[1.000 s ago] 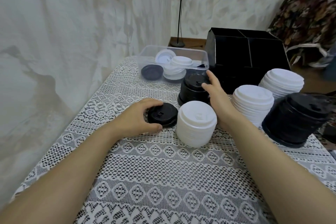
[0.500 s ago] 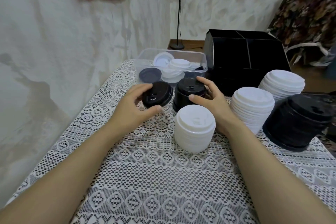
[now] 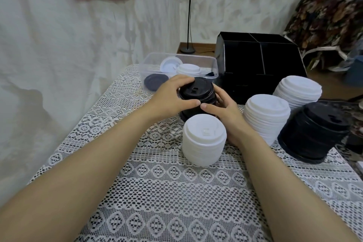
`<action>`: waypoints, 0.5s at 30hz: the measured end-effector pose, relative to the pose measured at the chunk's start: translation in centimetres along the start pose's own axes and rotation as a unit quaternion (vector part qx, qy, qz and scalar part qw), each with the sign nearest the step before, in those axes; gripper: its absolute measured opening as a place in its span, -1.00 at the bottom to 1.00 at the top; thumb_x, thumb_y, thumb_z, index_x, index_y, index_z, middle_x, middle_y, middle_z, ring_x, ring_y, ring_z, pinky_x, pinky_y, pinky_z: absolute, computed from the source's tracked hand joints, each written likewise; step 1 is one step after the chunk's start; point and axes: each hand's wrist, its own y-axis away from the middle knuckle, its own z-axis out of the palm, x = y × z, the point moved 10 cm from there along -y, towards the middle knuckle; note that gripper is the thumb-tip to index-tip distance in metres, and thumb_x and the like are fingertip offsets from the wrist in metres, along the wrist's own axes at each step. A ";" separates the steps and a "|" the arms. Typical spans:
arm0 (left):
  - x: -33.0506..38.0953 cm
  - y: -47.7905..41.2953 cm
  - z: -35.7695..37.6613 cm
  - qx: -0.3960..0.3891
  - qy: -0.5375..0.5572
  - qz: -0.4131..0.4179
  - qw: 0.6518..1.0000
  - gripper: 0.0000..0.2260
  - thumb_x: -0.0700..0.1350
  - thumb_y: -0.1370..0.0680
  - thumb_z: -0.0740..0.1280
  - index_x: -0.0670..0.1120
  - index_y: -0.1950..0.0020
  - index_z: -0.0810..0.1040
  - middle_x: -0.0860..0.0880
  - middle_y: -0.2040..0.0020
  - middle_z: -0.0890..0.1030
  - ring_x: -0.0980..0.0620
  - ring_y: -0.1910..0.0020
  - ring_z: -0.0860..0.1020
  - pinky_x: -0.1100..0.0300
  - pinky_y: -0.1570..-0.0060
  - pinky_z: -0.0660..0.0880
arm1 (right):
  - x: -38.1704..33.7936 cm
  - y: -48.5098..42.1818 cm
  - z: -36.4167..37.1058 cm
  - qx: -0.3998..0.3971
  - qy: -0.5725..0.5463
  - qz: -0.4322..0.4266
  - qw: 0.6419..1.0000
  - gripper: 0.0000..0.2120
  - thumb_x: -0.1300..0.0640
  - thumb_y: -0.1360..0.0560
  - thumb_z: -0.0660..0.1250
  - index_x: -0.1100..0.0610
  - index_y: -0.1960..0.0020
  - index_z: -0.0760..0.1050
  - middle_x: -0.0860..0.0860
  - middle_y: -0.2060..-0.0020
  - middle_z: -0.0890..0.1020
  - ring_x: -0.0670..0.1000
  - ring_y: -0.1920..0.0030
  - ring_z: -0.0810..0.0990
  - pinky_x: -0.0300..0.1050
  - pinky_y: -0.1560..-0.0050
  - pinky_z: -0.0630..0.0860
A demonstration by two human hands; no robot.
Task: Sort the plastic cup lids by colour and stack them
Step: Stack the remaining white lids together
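Fingers [image 3: 183,81] of the left hand [image 3: 169,96] curl round the rim of the black lid [image 3: 196,90] atop the short black stack [image 3: 184,115] on the bench [image 3: 167,192], while the right hand [image 3: 225,112] grips that stack's side; the thin, light, slick plastic probably flexes, so an edge hold suits best.

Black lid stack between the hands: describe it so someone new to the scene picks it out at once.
On the lace-covered table, look just in front of the clear plastic tub. The small black lid stack stands there, behind the nearest white stack, gripped by the left hand and right hand. The other black stack, far right, is larger and untouched.
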 end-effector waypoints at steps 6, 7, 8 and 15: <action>-0.5 0.0 0.5 -0.002 0.008 -0.016 1.000 -0.40 -0.07 -0.39 0.55 -0.08 -0.39 0.46 0.04 -0.34 0.43 0.11 -0.32 0.40 0.19 -0.39 0.30 | 0.6 -0.3 -0.1 0.017 -0.060 0.027 0.998 -0.61 0.04 -0.50 0.38 -0.20 -0.30 0.46 0.00 -0.31 0.53 0.00 -0.29 0.54 0.06 -0.30 0.48; -0.5 0.0 0.7 -0.002 0.009 -0.014 1.000 -0.40 -0.06 -0.38 0.55 -0.08 -0.38 0.47 0.03 -0.35 0.43 0.10 -0.33 0.40 0.16 -0.40 0.30 | 0.3 -0.2 0.1 0.019 -0.044 0.025 0.999 -0.63 -0.04 -0.48 0.39 -0.28 -0.26 0.48 -0.02 -0.34 0.51 0.00 -0.35 0.48 0.11 -0.37 0.41; -0.5 -0.1 0.9 -0.003 0.012 -0.013 1.000 -0.39 -0.06 -0.37 0.56 -0.08 -0.38 0.47 0.03 -0.34 0.42 0.09 -0.34 0.40 0.15 -0.41 0.29 | 0.2 -0.2 0.1 0.018 -0.029 0.021 0.999 -0.65 -0.09 -0.45 0.39 -0.35 -0.21 0.49 -0.04 -0.37 0.48 0.01 -0.40 0.42 0.15 -0.41 0.36; -1.2 0.6 1.7 -0.011 0.095 -0.045 0.994 -0.52 -0.11 -0.50 0.44 -0.04 -0.41 0.44 0.07 -0.34 0.43 0.13 -0.31 0.40 0.25 -0.34 0.33 | 0.2 -0.2 -0.2 0.037 -0.009 0.020 0.999 -0.68 0.15 -0.66 0.15 -0.10 -0.35 0.43 0.02 -0.27 0.57 -0.01 -0.22 0.59 -0.04 -0.19 0.55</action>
